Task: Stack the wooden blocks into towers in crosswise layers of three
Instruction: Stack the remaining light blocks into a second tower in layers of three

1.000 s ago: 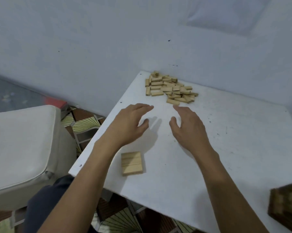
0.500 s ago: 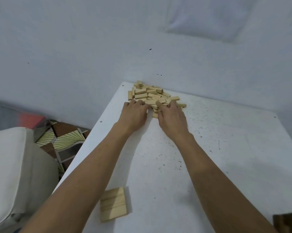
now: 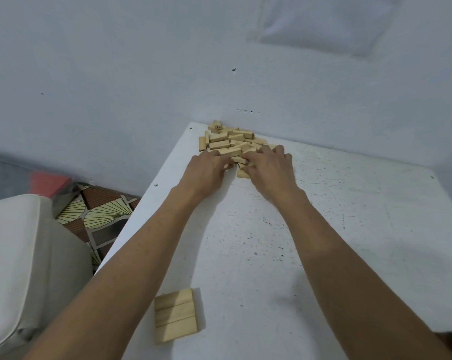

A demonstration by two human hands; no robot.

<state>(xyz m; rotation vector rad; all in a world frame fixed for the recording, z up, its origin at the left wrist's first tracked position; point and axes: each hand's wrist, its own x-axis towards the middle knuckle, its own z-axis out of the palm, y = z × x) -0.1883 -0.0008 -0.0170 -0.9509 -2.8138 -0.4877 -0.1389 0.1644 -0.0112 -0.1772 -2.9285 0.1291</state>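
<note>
Pile of wooden blocks (image 3: 230, 142) sits jumbled in the far corner of the table (image 3: 349, 229), right up against the wall (image 3: 141, 74). Both hands are in it at the near edge. The left hand (image 3: 206, 168) has its fingers curled in toward a block at the front of the heap, and the right hand (image 3: 270, 170) lies palm-down over the right side with its fingers bent across the top. Honestly can't tell if either one actually has a block pinched or is just resting on the heap, since the undersides of the fingers are hidden. Down by the near edge of the table, well apart from the heap, there's one layer of three (image 3: 175, 318) laid flat, touching along their long sides. So I'd say the tower is barely started.

On handling, my guess is these are light, stiff little bars. Nothing fragile, and the faces look smooth-ish, so they'll slide on each other and on the table. They lie every which way and some sit on top of others, so pulling one from low down probably shifts its neighbours. Easier to take a top one, or one sticking out at the near edge. I'd pinch across the two long sides near the middle, thumb on one side and fingers on the other, so it stays level and goes down flat. Light as they are, a nudge could knock the started layer out of line.
</note>
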